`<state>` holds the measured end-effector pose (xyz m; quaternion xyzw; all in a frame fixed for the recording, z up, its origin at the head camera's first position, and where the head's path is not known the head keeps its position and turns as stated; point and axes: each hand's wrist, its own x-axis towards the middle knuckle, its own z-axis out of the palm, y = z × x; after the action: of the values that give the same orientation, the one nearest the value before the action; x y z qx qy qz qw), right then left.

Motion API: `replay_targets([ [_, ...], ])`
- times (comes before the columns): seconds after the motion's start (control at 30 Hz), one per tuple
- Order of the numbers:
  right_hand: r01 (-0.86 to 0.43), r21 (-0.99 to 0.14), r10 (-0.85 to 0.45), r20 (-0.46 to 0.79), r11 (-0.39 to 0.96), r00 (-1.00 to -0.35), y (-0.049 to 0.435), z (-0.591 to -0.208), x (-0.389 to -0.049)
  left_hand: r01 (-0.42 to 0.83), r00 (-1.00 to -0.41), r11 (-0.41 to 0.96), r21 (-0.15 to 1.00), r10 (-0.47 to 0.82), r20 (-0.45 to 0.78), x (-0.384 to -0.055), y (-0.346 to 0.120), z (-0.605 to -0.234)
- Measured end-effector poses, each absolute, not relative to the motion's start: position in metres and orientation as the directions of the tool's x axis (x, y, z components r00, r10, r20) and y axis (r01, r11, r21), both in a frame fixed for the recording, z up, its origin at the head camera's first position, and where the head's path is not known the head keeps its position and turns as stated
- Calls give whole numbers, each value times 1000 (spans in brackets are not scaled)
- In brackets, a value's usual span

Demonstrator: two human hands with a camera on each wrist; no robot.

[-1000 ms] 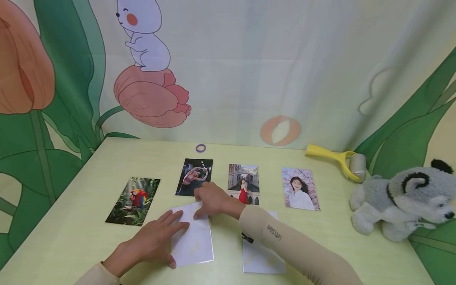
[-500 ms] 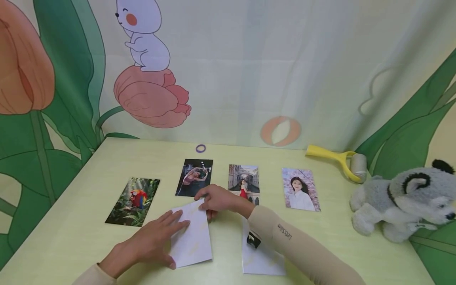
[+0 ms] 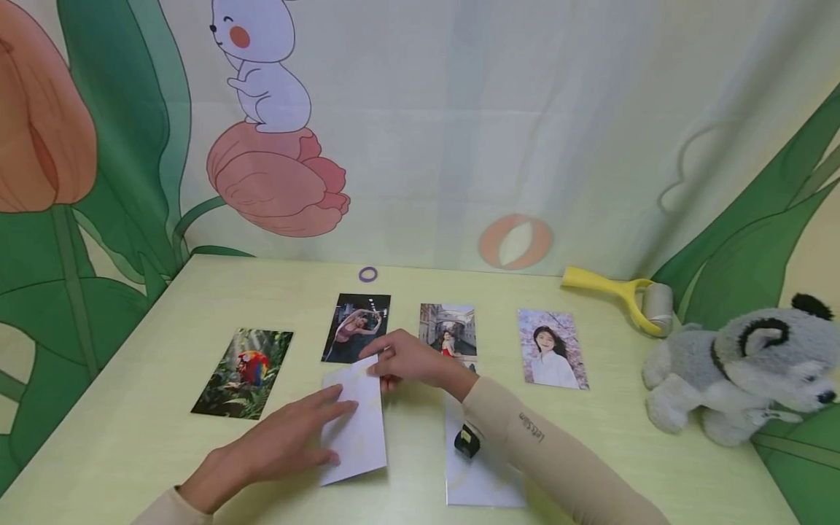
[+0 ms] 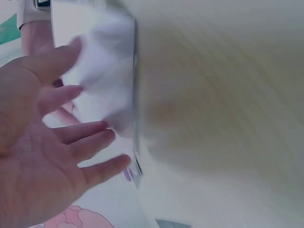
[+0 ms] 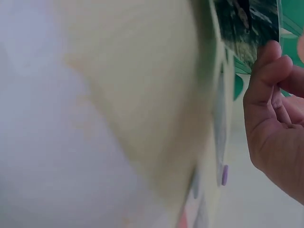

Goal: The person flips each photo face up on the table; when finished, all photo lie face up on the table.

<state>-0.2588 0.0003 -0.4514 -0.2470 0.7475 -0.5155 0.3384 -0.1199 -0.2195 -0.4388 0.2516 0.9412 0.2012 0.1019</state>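
Note:
In the head view my right hand (image 3: 413, 361) pinches the upper right corner of a photo card (image 3: 357, 430), whose white back faces up. The right wrist view shows the card's dark green printed side (image 5: 249, 23) at the fingertips. My left hand (image 3: 282, 437) has its fingers spread over the white back from the left; in the left wrist view its fingers are straight. The card is tilted, its right side raised off the table. A second white-backed card (image 3: 482, 481) lies to the right, partly under the right sleeve.
Face-up photos lie beyond the hands: a parrot (image 3: 246, 372), a stretching person (image 3: 357, 324), a red-dress scene (image 3: 449, 328) and a white-shirt portrait (image 3: 554, 350). A purple ring (image 3: 368, 274), a yellow-handled lint roller (image 3: 600, 283) and a plush dog (image 3: 748, 364) stand further out.
My right hand has taken the card's corner and lifted it, so the card tilts up from lying flat. The left hand has shifted slightly right along with it.

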Motion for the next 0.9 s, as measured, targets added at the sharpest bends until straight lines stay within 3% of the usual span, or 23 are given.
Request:
replay_targets([
  [0.17,72,-960,-657,-239,271,-715,4,-442,-264,460,-858,763,454,514,5,-120,-209,-434],
  [0.4,170,-969,-598,-245,180,-763,3,-437,-266,557,-830,763,329,523,192,-122,-202,-438],
  [0.6,187,-976,-508,-220,115,-833,2,-422,-266,625,-758,745,232,508,410,-128,-194,-437],
  [0.73,152,-984,-458,-178,93,-871,2,-416,-266,679,-692,688,257,482,537,-132,-193,-434],
  [0.9,110,-991,-413,-132,77,-901,1,-414,-264,705,-654,655,273,453,605,-133,-193,-434],
])
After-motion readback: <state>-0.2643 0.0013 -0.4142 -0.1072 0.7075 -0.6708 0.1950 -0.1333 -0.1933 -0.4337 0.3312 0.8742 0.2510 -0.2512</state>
